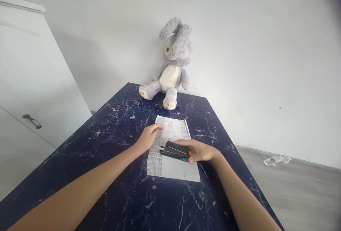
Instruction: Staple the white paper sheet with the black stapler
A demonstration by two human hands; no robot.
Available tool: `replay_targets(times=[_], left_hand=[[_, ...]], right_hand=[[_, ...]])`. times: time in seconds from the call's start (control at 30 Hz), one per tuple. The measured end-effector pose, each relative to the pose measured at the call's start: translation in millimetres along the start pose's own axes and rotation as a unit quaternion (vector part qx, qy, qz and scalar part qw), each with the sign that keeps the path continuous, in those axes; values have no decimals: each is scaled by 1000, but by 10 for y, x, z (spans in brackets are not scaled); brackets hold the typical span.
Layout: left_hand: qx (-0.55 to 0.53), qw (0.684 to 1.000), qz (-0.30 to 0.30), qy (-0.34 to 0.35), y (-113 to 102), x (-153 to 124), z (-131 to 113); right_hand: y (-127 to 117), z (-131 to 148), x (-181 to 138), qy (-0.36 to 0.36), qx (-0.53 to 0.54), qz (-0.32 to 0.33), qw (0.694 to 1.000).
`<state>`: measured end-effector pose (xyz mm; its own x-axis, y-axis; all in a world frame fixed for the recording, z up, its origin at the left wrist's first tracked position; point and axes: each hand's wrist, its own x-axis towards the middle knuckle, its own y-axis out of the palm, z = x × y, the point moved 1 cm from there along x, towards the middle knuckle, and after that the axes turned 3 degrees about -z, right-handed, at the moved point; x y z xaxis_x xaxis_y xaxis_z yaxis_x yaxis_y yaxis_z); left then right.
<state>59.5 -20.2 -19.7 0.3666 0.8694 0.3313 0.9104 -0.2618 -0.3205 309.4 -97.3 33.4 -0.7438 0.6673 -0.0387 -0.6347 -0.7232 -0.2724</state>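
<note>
A black stapler (177, 150) with an orange piece at its back end is in my right hand (201, 150), whose fingers wrap round its rear half. It is held over a printed sheet of paper (177, 170), and its front points left. A thin metal strip (158, 146) juts from the stapler's front toward my left hand (149, 136). That hand is at the paper's left edge with its fingers stretched out over the print. I cannot tell whether its lower side touches the metal strip.
The dark blue marbled table (119, 195) carries a small greyish strip (132, 117) left of the paper. A grey plush rabbit (170, 76) sits at the far end against the wall. A white cabinet (32, 71) stands left. Clear plastic packaging (275, 160) lies on the floor at right.
</note>
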Motion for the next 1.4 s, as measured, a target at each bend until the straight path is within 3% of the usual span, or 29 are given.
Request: replay_targets(times=[0.13, 0.23, 0.33, 0.47, 0.53, 0.6, 0.7, 0.8, 0.93, 1.0, 1.1, 1.2, 1.33, 1.4], left_hand=[[-112, 993, -14, -23, -38, 19, -53], [-246, 967, -46, -56, -45, 20, -102], [-350, 927, -52, -121, -25, 12, -123], [-391, 906, -6, -163, 4, -6, -154], [-383, 910, 13, -159, 7, -13, -172], [-368, 916, 26, -159, 9, -17, -179], [-352, 922, 35, -158, 9, -14, -172], [-324, 933, -10, -158, -6, -6, -156], [-228, 964, -109, -84, -56, -15, -177], [-165, 973, -159, -19, -85, -40, -213], [-58, 976, -196, 74, -108, -109, -280], [16, 978, -141, 150, -86, -195, -328], [24, 986, -5, 167, -10, -288, -306], [19, 985, 43, 164, 21, -310, -273]], right_hand=[[184, 29, 97, -27, -154, -94, 983], [330, -7, 187, -57, -235, -189, 952], [396, -74, 250, -98, -402, -287, 864], [402, -111, 286, -104, -639, -273, 712], [395, -84, 284, -98, -687, -268, 669], [394, -50, 276, -95, -704, -271, 650], [391, -42, 264, -90, -694, -283, 656], [354, -88, 246, -51, -638, -349, 685], [308, -145, 229, -22, -473, -409, 780], [318, -152, 241, -6, -395, -399, 828], [366, -136, 276, 30, -354, -356, 864], [404, -86, 286, -9, -357, -339, 870], [408, -29, 223, -130, -386, -409, 817], [426, -33, 193, -187, -414, -397, 798]])
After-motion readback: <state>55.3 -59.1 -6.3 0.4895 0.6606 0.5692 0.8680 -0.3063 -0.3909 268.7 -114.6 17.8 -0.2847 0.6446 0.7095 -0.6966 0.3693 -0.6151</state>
